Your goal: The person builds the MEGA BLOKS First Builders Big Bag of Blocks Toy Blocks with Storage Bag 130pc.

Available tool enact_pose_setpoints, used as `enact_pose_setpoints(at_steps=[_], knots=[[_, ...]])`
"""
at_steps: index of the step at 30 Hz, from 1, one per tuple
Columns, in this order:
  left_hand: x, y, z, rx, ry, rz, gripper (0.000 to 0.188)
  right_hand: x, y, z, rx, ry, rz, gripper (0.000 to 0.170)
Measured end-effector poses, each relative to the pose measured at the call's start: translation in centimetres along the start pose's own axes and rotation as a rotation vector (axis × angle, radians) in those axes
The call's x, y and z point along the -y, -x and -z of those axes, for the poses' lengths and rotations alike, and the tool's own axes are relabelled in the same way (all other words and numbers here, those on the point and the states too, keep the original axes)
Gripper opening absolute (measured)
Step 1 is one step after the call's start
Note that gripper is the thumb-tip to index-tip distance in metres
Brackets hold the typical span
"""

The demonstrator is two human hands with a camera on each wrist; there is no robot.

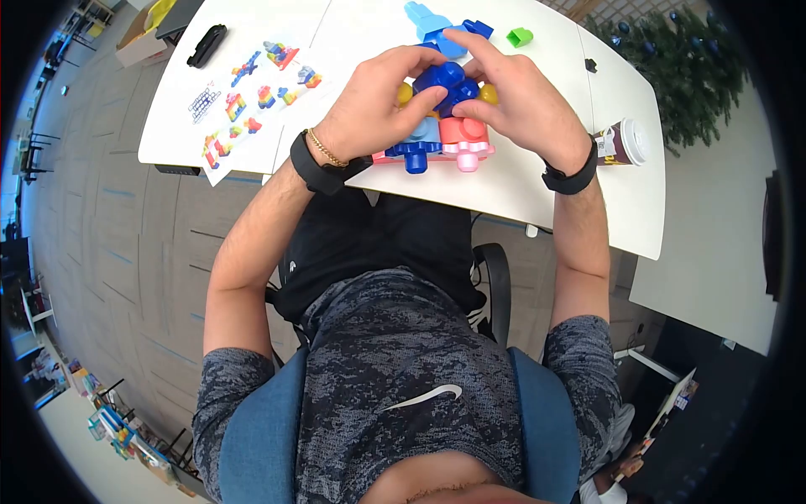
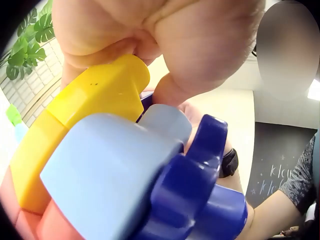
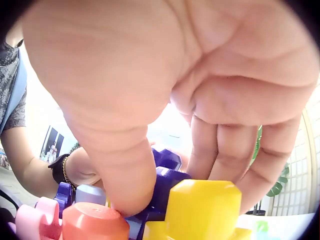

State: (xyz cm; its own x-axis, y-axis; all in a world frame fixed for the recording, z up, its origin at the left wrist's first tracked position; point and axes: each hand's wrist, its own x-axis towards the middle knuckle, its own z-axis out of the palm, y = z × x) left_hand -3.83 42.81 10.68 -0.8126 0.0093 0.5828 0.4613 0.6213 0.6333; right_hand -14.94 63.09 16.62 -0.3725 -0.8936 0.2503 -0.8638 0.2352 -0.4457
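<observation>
An assembly of chunky toy building blocks stands near the table's front edge. Dark blue blocks [image 1: 452, 74] are at its top, between both hands. My left hand [image 1: 379, 102] grips them from the left, thumb in front and fingers behind. From the right, my right hand [image 1: 527, 99] holds the same dark blue part between thumb and fingers. Below sit a light blue block [image 2: 107, 170] with a dark blue gear piece [image 2: 182, 187], and a salmon block [image 3: 95, 220] with a pink gear piece [image 1: 467, 151]. Yellow blocks [image 3: 202, 210] flank the middle. The palms hide part of the assembly.
Behind the hands lie more blue blocks [image 1: 428, 21] and a green block [image 1: 520, 37]. A printed sheet [image 1: 252, 101] of block models and a black case [image 1: 207, 46] are on the left. On the right stands a lidded paper cup [image 1: 623, 143], near the table's edge.
</observation>
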Motion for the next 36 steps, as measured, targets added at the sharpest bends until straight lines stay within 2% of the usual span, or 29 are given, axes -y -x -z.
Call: enact_pose_setpoints(at_steps=[3, 5, 9, 15, 20, 23, 25, 26, 29, 36], knots=[[-0.3, 0.1, 0.0, -0.026, -0.033, -0.045, 0.046, 0.0, 0.1, 0.0, -0.004, -0.017, -0.003, 0.082], [-0.1, 0.3, 0.1, 0.039, -0.179, -0.069, 0.047, -0.1, 0.1, 0.0, 0.005, -0.032, -0.013, 0.081], [-0.7, -0.1, 0.8, 0.092, -0.180, -0.033, 0.042, -0.4, 0.4, -0.2, -0.013, -0.042, 0.007, 0.075], [-0.9, 0.0, 0.3, 0.028, -0.163, -0.020, 0.034, -0.2, 0.5, 0.1, -0.021, -0.067, 0.030, 0.068], [-1.0, 0.3, 0.4, 0.037, -0.024, 0.129, 0.032, 0.2, 0.0, 0.0, 0.019, -0.069, 0.015, 0.063], [-1.3, 0.3, 0.5, 0.036, -0.023, 0.150, 0.029, 0.3, -0.2, 0.1, 0.070, -0.027, 0.026, 0.057], [-1.2, 0.3, 0.7, 0.047, -0.012, 0.160, 0.028, 0.8, -0.5, 0.4, 0.087, -0.057, -0.039, 0.045], [-1.2, 0.4, 0.8, 0.064, 0.016, 0.154, 0.028, 0.8, -0.6, 0.3, 0.096, -0.060, -0.034, 0.045], [-1.0, 0.2, 0.7, 0.088, 0.044, 0.149, 0.027, 1.0, -0.6, 0.2, 0.099, -0.015, -0.050, 0.029], [-0.8, 0.3, 0.4, 0.071, 0.098, 0.165, 0.026, 1.1, -0.4, 0.2, 0.112, 0.011, -0.072, 0.030]])
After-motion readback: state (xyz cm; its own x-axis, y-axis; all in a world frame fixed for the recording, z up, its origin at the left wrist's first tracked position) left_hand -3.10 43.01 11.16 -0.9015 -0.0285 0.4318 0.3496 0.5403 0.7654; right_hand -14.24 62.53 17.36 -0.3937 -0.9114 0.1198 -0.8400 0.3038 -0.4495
